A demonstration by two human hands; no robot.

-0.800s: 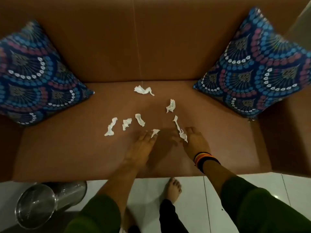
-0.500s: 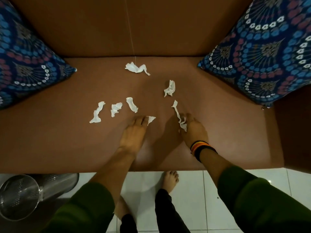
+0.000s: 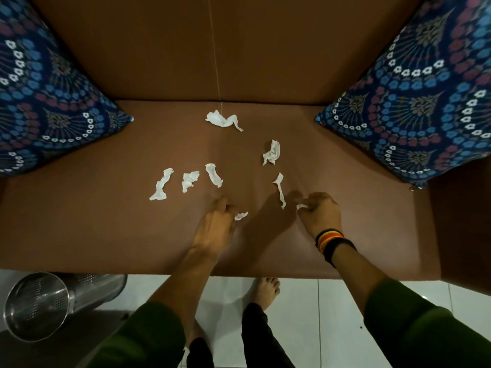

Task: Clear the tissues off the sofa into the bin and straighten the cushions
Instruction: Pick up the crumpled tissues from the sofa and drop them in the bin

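Several crumpled white tissues lie on the brown sofa seat (image 3: 106, 235): one near the backrest (image 3: 223, 120), one right of centre (image 3: 272, 152), three in a row (image 3: 161, 185) (image 3: 189, 180) (image 3: 214, 175), and a thin strip (image 3: 279, 189). My left hand (image 3: 216, 227) pinches a small tissue scrap (image 3: 241, 215) at its fingertips. My right hand (image 3: 320, 212), with bangles on the wrist, is closed on another small tissue piece (image 3: 302, 206), just right of the strip. Patterned blue cushions lean at the left (image 3: 47, 102) and right (image 3: 425, 107) ends.
A perforated steel bin (image 3: 39, 306) stands on the floor at the lower left, below the sofa's front edge. White floor tiles (image 3: 318, 314) and my bare feet (image 3: 265, 288) are below. The sofa armrest (image 3: 462, 221) rises at the right.
Both hands have curled their fingers and lifted slightly, each pinching a small tissue piece. The right hand has moved right, away from the strip. The view has come closer to the seat.
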